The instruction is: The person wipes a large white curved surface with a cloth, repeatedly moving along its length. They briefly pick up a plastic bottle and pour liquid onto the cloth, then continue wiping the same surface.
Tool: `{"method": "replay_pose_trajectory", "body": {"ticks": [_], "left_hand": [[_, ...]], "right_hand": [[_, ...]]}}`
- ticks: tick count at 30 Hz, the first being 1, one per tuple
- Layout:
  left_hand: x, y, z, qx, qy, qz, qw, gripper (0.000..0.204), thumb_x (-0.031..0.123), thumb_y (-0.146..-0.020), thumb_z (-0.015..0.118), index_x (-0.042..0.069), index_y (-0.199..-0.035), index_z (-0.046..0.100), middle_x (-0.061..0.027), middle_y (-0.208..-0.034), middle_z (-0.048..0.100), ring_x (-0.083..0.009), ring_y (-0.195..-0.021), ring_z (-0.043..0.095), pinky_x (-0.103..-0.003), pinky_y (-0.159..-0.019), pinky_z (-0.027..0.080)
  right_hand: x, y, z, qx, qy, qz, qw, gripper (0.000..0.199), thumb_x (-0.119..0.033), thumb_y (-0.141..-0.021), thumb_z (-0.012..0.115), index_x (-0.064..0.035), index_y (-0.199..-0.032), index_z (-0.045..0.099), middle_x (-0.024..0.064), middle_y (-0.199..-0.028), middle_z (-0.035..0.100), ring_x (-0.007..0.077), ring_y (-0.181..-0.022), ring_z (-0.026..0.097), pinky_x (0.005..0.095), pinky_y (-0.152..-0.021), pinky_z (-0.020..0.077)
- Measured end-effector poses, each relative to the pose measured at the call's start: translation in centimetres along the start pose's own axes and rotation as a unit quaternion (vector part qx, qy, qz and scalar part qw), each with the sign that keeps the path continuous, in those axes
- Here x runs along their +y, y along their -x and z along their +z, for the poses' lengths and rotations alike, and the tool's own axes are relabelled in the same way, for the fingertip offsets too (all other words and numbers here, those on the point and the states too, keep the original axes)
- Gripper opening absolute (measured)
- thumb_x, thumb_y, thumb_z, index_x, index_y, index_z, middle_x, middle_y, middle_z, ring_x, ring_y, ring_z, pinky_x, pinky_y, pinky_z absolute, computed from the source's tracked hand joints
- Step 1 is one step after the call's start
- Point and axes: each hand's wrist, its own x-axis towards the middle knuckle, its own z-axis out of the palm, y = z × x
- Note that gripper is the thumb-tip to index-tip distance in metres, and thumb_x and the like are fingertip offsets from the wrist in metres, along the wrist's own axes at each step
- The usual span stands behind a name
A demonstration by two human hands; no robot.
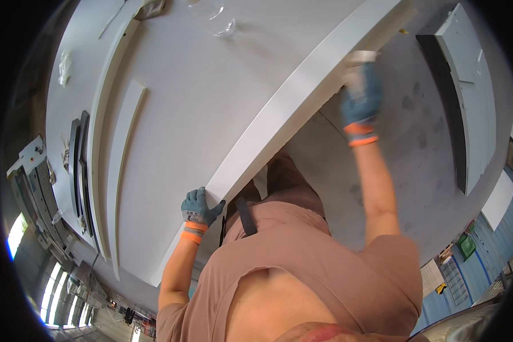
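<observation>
A long white beam [285,108] runs diagonally from beside my waist toward the far right. My left hand [200,206], in a blue-grey glove with an orange cuff, wraps over it near its close end, with fingers on one side and thumb on the other. My right hand [362,97], gloved alike, is beside the far part of the beam and smeared by motion. Its fingers look closed round a small pale piece [363,56], too blurred to name. Whether that piece touches the beam I cannot tell.
Left on the grey tabletop [194,102] lie a long pale strip [100,125], a shorter white strip [125,125] and dark bars [81,171]. Clear plastic [225,27] lies at the far side. To the right stands a stack of white panels [470,97] with a dark side.
</observation>
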Motion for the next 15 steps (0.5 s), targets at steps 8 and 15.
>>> {"method": "replay_pose_trajectory", "body": {"ticks": [8,15], "left_hand": [[-0.1,-1.5,3.2,0.004,-0.038,-0.005,0.999,0.080,0.056,-0.069,0.091,0.003,-0.123,0.065,-0.0139,-0.105,0.068,-0.0352,-0.097,0.067,-0.048,-0.078,0.056],[0.1,-0.3,2.9,-0.076,-0.024,-0.066,0.995,0.081,0.056,-0.073,0.088,0.001,-0.127,0.064,-0.0166,-0.117,0.067,-0.0370,-0.109,0.065,-0.048,-0.088,0.057]], "right_hand": [[-15.7,12.4,11.0,-0.324,-0.129,-0.216,0.912,0.029,-0.016,-0.094,0.068,-0.0108,-0.122,0.069,0.0074,-0.133,0.067,0.0251,-0.127,0.064,0.0393,-0.108,0.0556],[9.1,-5.8,9.3,-0.086,-0.015,-0.112,0.990,0.032,-0.007,-0.091,0.070,-0.0091,-0.123,0.074,0.0137,-0.127,0.075,0.0324,-0.117,0.071,0.0422,-0.102,0.0579]]}}
